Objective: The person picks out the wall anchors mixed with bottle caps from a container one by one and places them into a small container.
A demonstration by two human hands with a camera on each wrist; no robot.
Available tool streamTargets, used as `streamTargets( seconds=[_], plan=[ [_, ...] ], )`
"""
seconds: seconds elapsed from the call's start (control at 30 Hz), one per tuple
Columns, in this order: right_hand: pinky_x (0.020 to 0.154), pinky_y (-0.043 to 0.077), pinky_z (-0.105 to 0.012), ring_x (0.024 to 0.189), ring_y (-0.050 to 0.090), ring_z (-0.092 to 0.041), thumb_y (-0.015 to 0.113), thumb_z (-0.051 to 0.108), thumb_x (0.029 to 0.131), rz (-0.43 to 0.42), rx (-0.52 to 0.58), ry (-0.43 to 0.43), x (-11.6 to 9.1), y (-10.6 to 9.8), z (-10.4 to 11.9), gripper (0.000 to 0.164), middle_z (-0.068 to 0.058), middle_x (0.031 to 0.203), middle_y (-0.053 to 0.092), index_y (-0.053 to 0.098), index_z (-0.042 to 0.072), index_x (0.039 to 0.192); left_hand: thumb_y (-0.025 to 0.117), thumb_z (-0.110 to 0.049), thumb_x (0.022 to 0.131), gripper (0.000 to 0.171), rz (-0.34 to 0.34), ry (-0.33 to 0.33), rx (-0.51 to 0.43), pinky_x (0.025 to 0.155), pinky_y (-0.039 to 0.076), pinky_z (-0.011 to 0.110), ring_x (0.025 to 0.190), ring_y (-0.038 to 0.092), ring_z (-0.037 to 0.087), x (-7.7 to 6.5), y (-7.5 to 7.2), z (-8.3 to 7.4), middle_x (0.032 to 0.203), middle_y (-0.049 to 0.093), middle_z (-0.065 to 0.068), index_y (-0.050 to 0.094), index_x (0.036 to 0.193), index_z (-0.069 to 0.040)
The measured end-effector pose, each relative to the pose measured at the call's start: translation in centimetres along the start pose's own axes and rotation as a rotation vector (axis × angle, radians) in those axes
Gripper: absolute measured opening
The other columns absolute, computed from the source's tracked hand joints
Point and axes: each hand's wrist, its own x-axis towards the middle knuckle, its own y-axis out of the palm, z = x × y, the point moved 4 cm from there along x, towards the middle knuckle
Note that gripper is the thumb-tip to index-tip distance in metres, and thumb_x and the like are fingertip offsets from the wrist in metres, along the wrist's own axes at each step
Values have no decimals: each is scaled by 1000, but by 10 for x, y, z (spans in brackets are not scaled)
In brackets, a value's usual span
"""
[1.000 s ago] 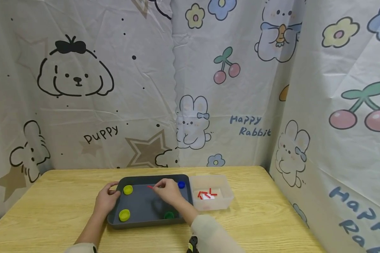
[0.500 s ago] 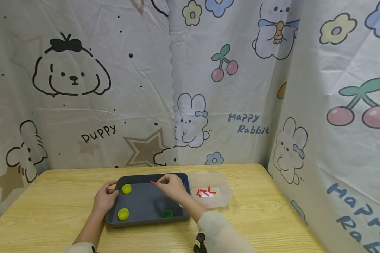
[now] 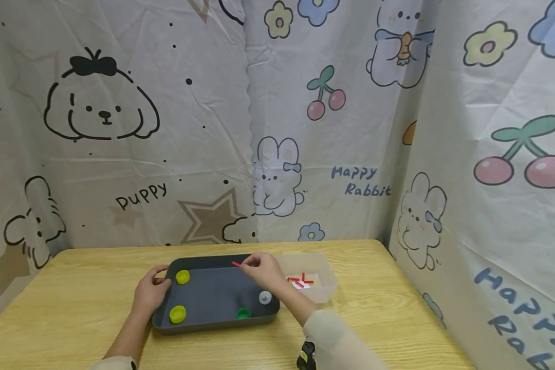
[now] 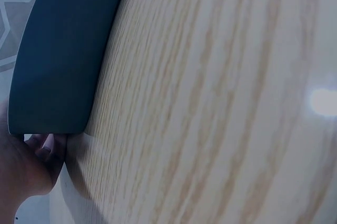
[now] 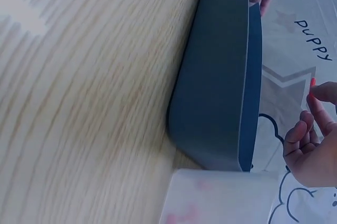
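Observation:
My left hand (image 3: 150,292) grips the left side of a dark grey tray (image 3: 213,325), thumb at the rim. In the left wrist view the curled fingers (image 4: 46,148) lie against the tray's end wall. Above the tray's back right part, my right hand (image 3: 262,270) pinches a small red stick (image 3: 236,264) between thumb and forefinger; the right wrist view shows the red stick (image 5: 313,82) poking past the fingertips. Inside the tray stand two yellow caps, one at the back left (image 3: 182,277) and one at the front left (image 3: 178,314), a green cap (image 3: 243,313) and a whitish cap (image 3: 265,297).
A translucent plastic box (image 3: 326,288) touches or nearly touches the tray's right side, holding several red sticks (image 3: 294,279) and a white piece (image 3: 300,285). Wooden tabletop (image 3: 365,329) surrounds both. A printed curtain (image 3: 213,128) hangs behind and to the right.
My right hand has moved right with the red stick, over the spot where a blue cap showed earlier. The whitish cap has come into view. The left hand keeps its hold on the tray.

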Motion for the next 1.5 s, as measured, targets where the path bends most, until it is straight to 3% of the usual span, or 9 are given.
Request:
streamTargets(
  seconds=[0.37, 1.3, 1.5],
  plan=[
    [60, 42, -26, 68, 50, -12, 65, 22, 85, -28, -8, 12, -3, -21, -4, 13, -1, 78, 60, 70, 11, 87, 49, -17, 92, 47, 4, -12, -8, 88, 41, 49, 108, 50, 38, -1, 0, 1, 122, 51, 29, 42, 137, -5],
    [59, 41, -25, 69, 48, -11, 67, 20, 83, -165, -6, 74, -20, -77, -46, 14, -3, 78, 60, 69, 7, 87, 49, -17, 92, 46, -6, 4, 5, 85, 44, 47, 108, 53, 40, 1, 1, 3, 121, 53, 30, 43, 136, -4],
    [50, 39, -23, 53, 47, -9, 66, 18, 83, -172, -1, 113, -25, -87, -57, 13, -1, 71, 58, 68, 6, 86, 49, -17, 92, 47, 0, 9, 5, 85, 44, 47, 107, 53, 40, 3, 2, 3, 121, 53, 31, 42, 136, -4]
  ],
)
